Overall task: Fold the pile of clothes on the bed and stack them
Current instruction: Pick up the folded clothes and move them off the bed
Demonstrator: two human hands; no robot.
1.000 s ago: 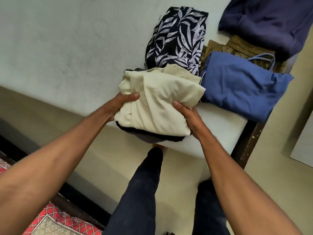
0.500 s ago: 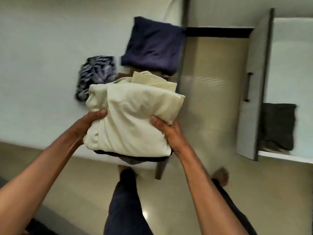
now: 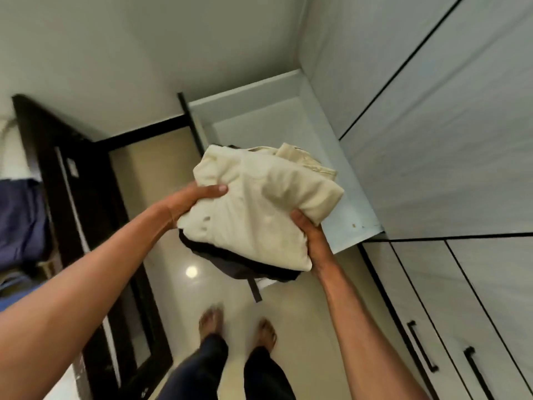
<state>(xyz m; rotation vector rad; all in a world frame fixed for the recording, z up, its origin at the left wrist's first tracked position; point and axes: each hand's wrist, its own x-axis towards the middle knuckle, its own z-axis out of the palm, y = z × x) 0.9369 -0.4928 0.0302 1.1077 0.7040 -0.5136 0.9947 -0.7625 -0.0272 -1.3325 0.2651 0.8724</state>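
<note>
I hold a stack of folded clothes [image 3: 259, 209] in the air in front of me: cream garments on top, a dark garment [image 3: 230, 262] underneath with a strap hanging down. My left hand [image 3: 193, 202] grips the stack's left side, thumb on top. My right hand [image 3: 310, 238] grips its right lower corner, fingers under the stack. The stack hovers in front of an open white wardrobe shelf [image 3: 340, 180]. A dark blue garment [image 3: 20, 220] lies on the bed at the far left edge.
An open wardrobe door [image 3: 248, 90] edge stands behind the stack. Closed wardrobe doors with black handles [image 3: 421, 346] fill the right side. A dark bed frame [image 3: 75, 197] runs along the left. My bare feet [image 3: 236, 327] stand on glossy floor tiles.
I have turned away from the bed toward the wardrobe, carrying the stack with both hands. The bed and its other clothes have slid to the left edge of view.
</note>
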